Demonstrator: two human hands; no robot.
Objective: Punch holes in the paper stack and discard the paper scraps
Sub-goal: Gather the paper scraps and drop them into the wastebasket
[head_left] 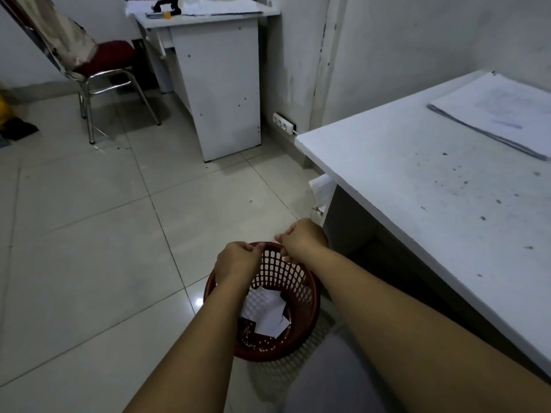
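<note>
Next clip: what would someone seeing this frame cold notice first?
Two bare forearms reach down the middle, left hand and right hand closed at the far rim of a round red plastic lattice wastebasket on the tiled floor. Crumpled white paper scraps lie inside it. A stack of white paper lies on the white desk, right.

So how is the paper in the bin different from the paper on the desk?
The paper in the bin is crumpled and torn; the stack on the desk lies flat and neat. The bin paper sits low inside the red basket on the floor; the stack rests up on the desk. Both are white.
</note>
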